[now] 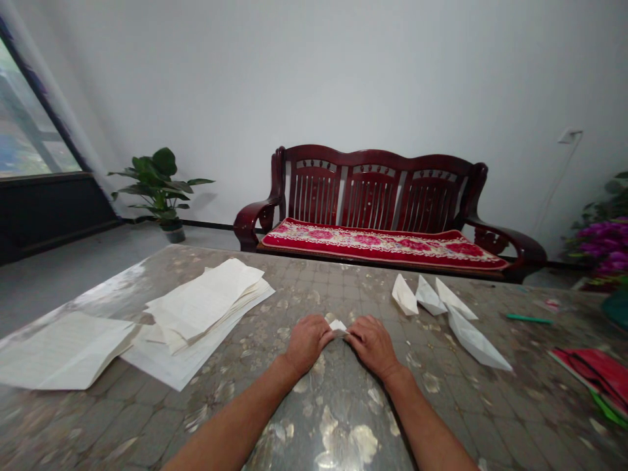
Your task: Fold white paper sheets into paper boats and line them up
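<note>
Between my two hands is a small piece of folded white paper (pixel 338 326), low over the middle of the table. My left hand (pixel 308 340) pinches its left end, and my right hand (pixel 371 343) pinches the right end. Fingers cover most of the paper, so its full shape is hidden. To the right lie several folded paper boats, among them an upright-looking one (pixel 405 296) at the left of the group and a longer one (pixel 478 340) nearest me. A stack of loose paper sheets (pixel 206 299) lies left of my hands.
Another folded sheet (pixel 63 350) lies at the far left of the patterned table (pixel 294 288). A green pen-like stick (pixel 530 318) and a red item (pixel 593 373) are at the right. Beyond stand a wooden bench (pixel 367 190) and a potted plant (pixel 159 186).
</note>
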The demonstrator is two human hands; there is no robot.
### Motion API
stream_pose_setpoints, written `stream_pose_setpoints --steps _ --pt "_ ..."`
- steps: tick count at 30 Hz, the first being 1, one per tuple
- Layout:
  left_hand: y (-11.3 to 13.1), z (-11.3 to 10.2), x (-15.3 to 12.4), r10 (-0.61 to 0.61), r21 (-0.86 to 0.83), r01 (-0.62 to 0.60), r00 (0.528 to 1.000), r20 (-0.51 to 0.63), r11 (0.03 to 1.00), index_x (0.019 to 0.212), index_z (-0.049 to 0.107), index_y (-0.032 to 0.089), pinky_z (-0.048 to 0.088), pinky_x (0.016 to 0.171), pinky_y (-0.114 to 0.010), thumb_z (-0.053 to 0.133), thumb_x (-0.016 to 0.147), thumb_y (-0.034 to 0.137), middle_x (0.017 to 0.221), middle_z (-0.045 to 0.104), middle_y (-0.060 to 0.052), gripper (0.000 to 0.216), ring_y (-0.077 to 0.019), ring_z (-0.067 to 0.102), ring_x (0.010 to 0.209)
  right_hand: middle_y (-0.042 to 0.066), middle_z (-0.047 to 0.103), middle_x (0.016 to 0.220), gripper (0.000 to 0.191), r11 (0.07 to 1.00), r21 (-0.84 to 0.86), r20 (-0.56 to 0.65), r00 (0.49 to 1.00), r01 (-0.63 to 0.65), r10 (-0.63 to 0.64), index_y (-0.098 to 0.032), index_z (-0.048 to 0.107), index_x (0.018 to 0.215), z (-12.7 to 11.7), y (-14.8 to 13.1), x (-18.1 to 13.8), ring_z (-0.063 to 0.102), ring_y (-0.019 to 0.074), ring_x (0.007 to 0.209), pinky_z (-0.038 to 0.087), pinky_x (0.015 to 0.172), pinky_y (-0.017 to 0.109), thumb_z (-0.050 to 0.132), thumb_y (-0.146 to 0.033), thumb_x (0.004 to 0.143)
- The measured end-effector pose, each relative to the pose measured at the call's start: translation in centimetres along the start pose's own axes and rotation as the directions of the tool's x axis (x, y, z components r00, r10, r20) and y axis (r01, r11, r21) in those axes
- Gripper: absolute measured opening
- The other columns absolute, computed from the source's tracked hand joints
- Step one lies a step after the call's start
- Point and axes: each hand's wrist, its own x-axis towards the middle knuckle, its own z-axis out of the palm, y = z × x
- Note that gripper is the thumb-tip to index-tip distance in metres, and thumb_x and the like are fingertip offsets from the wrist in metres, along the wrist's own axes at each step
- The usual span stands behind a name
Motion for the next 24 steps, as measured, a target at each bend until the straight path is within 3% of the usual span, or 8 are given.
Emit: stream_pose_setpoints --steps 7,15,24 --pt "-0.1 0.0 0.3 -0.104 -0.099 0.102 0.994 -0.014 0.990 0.071 0.065 0.018 0.041 0.075 -0.027 0.058 0.092 0.030 0.079 0.065 -0.002 0.026 -0.0164 0.058 0.079 0.001 0.063 0.083 0.022 0.997 -0.009 0.041 0.996 -0.074 0.074 -0.022 0.064 0.080 0.3 -0.1 0.2 0.054 0.0188 0.086 0.036 0.077 0.029 0.055 -0.033 0.097" --pt "-0.6 -0.1 0.5 -0.183 -0.146 0.188 0.982 0.045 0.971 0.070 0.065 0.019 0.041 0.082 -0.027 0.060 0.090 0.032 0.082 0.066 -0.001 0.025 -0.0173 0.059 0.087 0.000 0.063 0.083 0.023 0.988 -0.025 0.088 0.985 -0.150 0.151 -0.022 0.060 0.077 -0.4 -0.7 0.5 0.053 0.0181 0.086 0.033 0.076 0.028 0.054 -0.032 0.097" --pt "-0.7 -0.2 0.7 -0.242 -0.068 0.245 0.969 0.046 0.967 0.073 0.066 0.019 0.042 0.085 -0.031 0.059 0.090 0.035 0.090 0.065 -0.003 0.024 -0.0201 0.058 0.092 0.001 0.064 0.085 0.024 0.971 -0.159 0.074 0.979 -0.177 0.190 -0.022 0.061 0.076 -0.3 -1.4 0.7 0.053 0.0189 0.088 0.032 0.077 0.029 0.052 -0.033 0.097"
